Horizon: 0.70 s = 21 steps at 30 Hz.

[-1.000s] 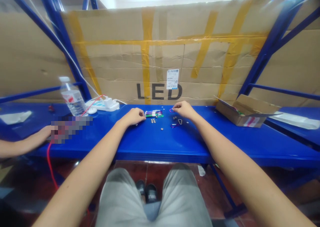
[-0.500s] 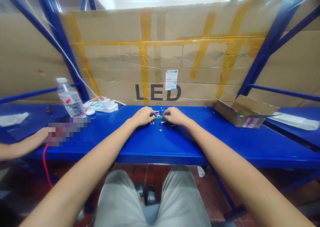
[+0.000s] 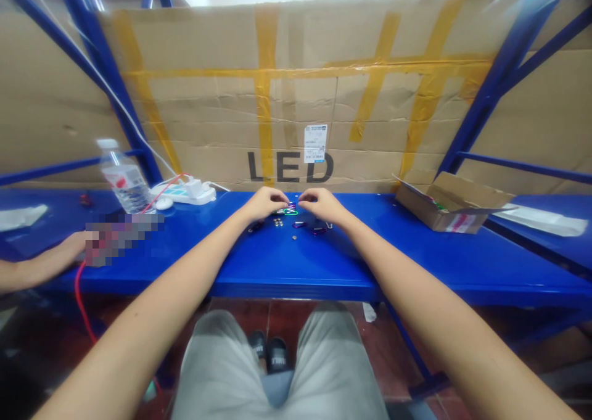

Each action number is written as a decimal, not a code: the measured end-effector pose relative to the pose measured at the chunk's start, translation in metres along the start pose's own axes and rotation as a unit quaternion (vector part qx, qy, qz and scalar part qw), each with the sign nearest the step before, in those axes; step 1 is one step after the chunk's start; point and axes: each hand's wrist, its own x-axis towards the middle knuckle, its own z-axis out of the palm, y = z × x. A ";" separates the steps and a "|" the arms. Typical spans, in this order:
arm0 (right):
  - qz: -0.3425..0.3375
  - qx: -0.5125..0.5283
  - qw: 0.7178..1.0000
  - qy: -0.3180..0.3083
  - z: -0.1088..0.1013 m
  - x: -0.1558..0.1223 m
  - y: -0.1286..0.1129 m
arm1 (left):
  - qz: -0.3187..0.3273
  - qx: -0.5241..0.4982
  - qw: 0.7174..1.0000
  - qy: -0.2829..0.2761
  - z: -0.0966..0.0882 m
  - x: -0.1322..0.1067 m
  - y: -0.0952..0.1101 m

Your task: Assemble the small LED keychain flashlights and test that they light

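Near the middle of the worktop's [image 3: 296,266] back edge, the left hand [image 3: 263,203] and right hand [image 3: 324,204] curl with fingertips on a bunch of coloured clips [image 3: 290,210]. Whether either one actually grips cannot be told. Silver bits [image 3: 277,221] lie just in front. A box [image 3: 451,207] sits toward the right end.

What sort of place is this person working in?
Probably a small assembly or packing bench in a warehouse. The work surface is a blue metal rack shelf, backed by taped cardboard marked LED, with an open carton to the right and small coloured clips between the left hand and the right hand.
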 end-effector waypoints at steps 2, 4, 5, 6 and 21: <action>0.015 0.085 0.996 -0.022 0.003 -0.001 -0.006 | 0.024 -0.042 0.999 0.020 0.002 -0.001 0.009; 0.032 0.168 0.984 -0.046 0.006 -0.001 -0.011 | 0.039 -0.062 0.997 0.023 0.004 -0.002 0.017; 0.039 0.201 0.977 -0.053 0.007 -0.001 -0.012 | 0.043 -0.064 0.997 0.024 0.004 -0.003 0.020; 0.046 0.227 0.971 -0.053 0.007 -0.001 -0.012 | 0.045 -0.062 0.997 0.026 0.003 -0.003 0.021; 0.121 0.391 0.910 -0.069 -0.038 0.000 0.015 | -0.018 0.142 0.989 0.024 -0.049 -0.045 -0.012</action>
